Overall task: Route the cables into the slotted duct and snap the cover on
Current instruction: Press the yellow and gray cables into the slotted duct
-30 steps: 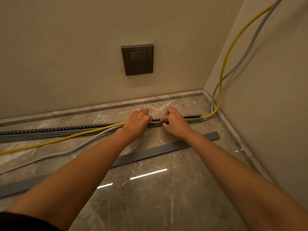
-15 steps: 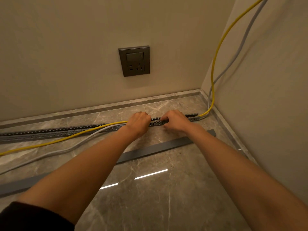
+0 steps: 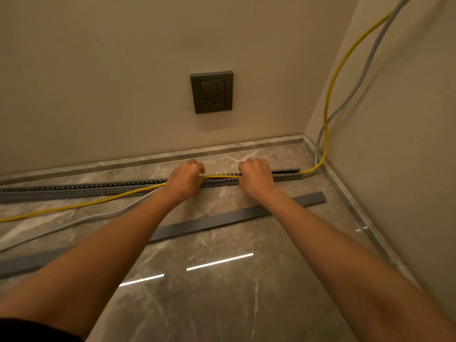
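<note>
Both hands are closed into loose fists over the slotted duct [image 3: 217, 181], near the centre of the frame. The left hand [image 3: 185, 180] has its fingers curled around the yellow cable [image 3: 81, 205], which comes out from under it toward the lower left. The right hand [image 3: 255, 176] is also curled, with the knuckles up, and it grips the same yellow cable on top of the duct. Between the two hands a short piece of the yellow cable lies straight along the top of the duct.

The duct is a long grey channel with small slots along its side. It lies on the marble floor [image 3: 222, 304], running from the left edge of the frame to the corner at the right, parallel to the back wall. To the right of the right hand the yellow cable leaves the end of the duct and climbs the right wall to the upper right of the frame. Beside it there climbs a grey cable [image 3: 365, 72]. Left of the left hand both cables lie outside the duct, on the floor, the grey one nearer to the camera.

The duct cover [image 3: 222, 224], a flat grey strip, lies on the floor nearer to the camera, apart from the duct, and passes under both forearms. The arms are stretched forward, bare, almost parallel. A dark wall socket [image 3: 211, 92] is on the back wall above the hands.
</note>
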Demonstrator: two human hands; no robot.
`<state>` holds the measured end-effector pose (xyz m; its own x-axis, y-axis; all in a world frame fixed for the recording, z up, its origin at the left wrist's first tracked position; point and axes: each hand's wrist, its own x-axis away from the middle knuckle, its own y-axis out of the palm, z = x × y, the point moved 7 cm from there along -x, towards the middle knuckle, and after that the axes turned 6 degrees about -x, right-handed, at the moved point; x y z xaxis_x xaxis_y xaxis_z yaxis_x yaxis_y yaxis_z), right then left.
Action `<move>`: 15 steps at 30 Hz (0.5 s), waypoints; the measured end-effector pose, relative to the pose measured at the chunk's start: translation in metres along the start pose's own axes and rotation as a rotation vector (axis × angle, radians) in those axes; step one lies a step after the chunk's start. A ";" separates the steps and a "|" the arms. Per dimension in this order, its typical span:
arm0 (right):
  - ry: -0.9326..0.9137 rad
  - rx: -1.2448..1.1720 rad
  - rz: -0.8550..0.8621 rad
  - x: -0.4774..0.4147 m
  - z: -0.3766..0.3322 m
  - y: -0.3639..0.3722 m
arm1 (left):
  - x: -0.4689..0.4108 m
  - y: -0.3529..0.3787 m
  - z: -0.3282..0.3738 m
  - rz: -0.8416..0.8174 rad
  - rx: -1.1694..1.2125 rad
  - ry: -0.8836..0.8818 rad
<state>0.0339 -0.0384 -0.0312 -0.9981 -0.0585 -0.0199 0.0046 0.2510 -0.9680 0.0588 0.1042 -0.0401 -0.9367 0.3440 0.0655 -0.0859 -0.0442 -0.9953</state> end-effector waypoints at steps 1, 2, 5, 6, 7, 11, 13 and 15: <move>-0.010 -0.009 0.000 -0.002 -0.006 0.001 | 0.002 0.001 -0.008 -0.019 -0.017 -0.026; -0.019 -0.024 -0.011 -0.004 -0.013 0.003 | 0.005 0.002 -0.016 -0.043 -0.037 -0.049; -0.055 -0.088 -0.063 -0.007 -0.035 0.010 | 0.015 0.004 -0.038 -0.072 -0.056 -0.108; -0.066 -0.114 -0.080 -0.008 -0.041 0.013 | 0.017 0.005 -0.044 -0.066 -0.055 -0.117; -0.074 -0.146 -0.102 -0.008 -0.048 0.017 | 0.020 0.005 -0.049 -0.057 -0.054 -0.125; -0.084 -0.206 -0.132 -0.011 -0.069 0.028 | 0.025 0.007 -0.067 -0.042 -0.073 -0.128; -0.050 -0.207 -0.100 -0.014 -0.074 0.029 | 0.024 0.008 -0.069 -0.036 -0.100 -0.089; -0.015 -0.194 -0.069 -0.015 -0.075 0.028 | 0.023 0.008 -0.067 -0.030 -0.140 -0.033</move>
<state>0.0447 0.0424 -0.0392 -0.9946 -0.0961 0.0392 -0.0768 0.4274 -0.9008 0.0595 0.1741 -0.0513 -0.9452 0.3122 0.0953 -0.0679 0.0975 -0.9929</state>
